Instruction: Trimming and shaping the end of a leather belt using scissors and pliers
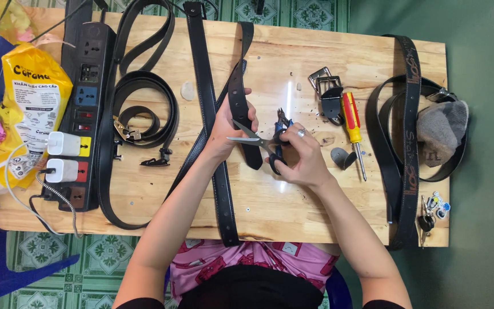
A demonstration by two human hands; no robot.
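At the counter (293, 57) middle, our left hand (227, 126) grips the black belt (240, 109); our right hand (298, 154) holds open scissors (258, 140) at it, uncut yet.

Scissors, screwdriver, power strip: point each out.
scissors (254, 140), head view, on the blades near the pivot
screwdriver (351, 118), head view, on the red-and-yellow handle
power strip (88, 86), head view, on its black body
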